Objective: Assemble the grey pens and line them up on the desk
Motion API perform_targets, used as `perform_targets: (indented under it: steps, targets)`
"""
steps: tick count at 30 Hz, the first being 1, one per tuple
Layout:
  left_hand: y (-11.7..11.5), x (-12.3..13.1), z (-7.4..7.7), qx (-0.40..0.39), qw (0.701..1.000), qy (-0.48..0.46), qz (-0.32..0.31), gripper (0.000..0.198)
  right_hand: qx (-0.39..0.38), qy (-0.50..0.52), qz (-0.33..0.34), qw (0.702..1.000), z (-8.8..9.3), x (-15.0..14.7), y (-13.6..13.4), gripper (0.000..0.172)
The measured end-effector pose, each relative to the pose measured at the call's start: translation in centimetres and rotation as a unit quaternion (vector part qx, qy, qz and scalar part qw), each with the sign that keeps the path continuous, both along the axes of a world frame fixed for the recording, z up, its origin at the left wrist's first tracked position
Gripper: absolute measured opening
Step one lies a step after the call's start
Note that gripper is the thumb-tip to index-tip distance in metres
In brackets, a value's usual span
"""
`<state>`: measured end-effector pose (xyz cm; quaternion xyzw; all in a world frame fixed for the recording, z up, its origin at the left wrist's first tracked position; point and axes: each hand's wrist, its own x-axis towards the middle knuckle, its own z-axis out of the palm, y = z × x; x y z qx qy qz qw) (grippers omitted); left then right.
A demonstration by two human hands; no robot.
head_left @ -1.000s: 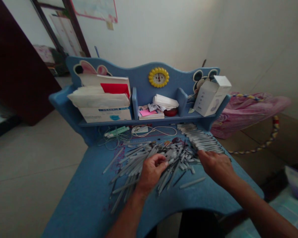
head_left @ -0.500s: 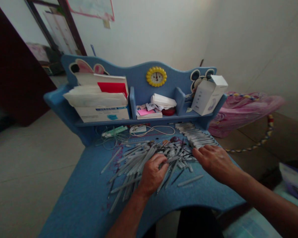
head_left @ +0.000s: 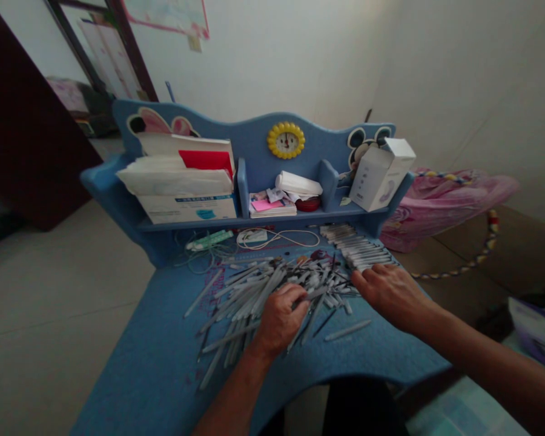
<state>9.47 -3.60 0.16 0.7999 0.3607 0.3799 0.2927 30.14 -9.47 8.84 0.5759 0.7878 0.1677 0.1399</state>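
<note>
A loose heap of grey-white pen barrels and thin dark refills (head_left: 245, 293) covers the middle of the blue desk. My left hand (head_left: 281, 318) is closed over the heap's near side, with a pen barrel (head_left: 317, 293) sticking out from its fingertips to the right. At the heap's right edge, my right hand (head_left: 393, 295) has its thumb and fingers pinched together; what lies in them is too small to make out. Just beyond it, a neat row of pens (head_left: 356, 247) lies side by side. One single pen barrel (head_left: 347, 330) rests apart, nearer to me.
Behind the heap lie a white cable (head_left: 277, 238) and a green-white strip (head_left: 209, 240). The desk's blue shelf (head_left: 191, 226) carries a mask box (head_left: 186, 209), papers, a white roll and a white carton (head_left: 382, 175). A pink bundle (head_left: 449, 209) and a hoop stand right of the desk.
Both hands stay nearly in place. My left hand and the pen barrel in it have shifted only very slightly.
</note>
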Motion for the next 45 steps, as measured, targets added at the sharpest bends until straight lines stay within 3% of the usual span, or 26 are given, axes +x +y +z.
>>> perform_targets:
  steps: [10,16,21,26,30,32,34,37,39,45]
  targets:
    - [0.0,0.0,0.2,-0.032,0.999,0.022,-0.016,0.012,-0.023,-0.023,0.040,0.999,1.2,-2.5,0.6,0.014]
    - [0.2,-0.4,0.4,-0.156,0.986,0.013,-0.058,0.011,-0.042,-0.027,0.041,0.998,2.1,-2.8,0.9,0.015]
    - [-0.1,-0.2,0.4,-0.218,0.974,-0.014,-0.065,0.011,-0.041,-0.020,0.084,0.995,1.1,-3.3,0.5,0.012]
    - [-0.1,-0.1,0.2,-0.230,0.969,-0.055,-0.064,0.009,0.017,0.013,0.129,0.991,-0.1,-4.4,0.1,0.010]
    - [0.2,-0.4,0.0,-0.269,0.955,-0.125,-0.025,0.011,0.120,0.102,0.179,0.971,-0.5,-3.2,0.3,0.027]
    - [0.4,-0.6,0.0,-0.287,0.942,-0.171,0.004,0.012,0.144,0.155,0.147,0.966,-0.9,-2.1,1.3,0.025]
    - [0.5,-0.7,0.2,-0.305,0.927,-0.216,0.032,0.014,0.127,0.193,0.070,0.970,-1.5,-1.4,3.2,0.022]
    - [0.6,-1.0,0.4,-0.322,0.906,-0.265,0.069,0.017,0.032,0.212,-0.028,0.976,-2.7,-1.6,7.2,0.025]
    - [0.8,-1.1,0.4,-0.325,0.899,-0.281,0.086,0.019,-0.044,0.202,-0.044,0.977,-3.7,-2.5,10.3,0.028]
    - [2.4,-1.5,0.4,-0.317,0.897,-0.281,0.129,0.030,-0.101,0.185,-0.022,0.977,-6.8,-6.4,18.3,0.020]
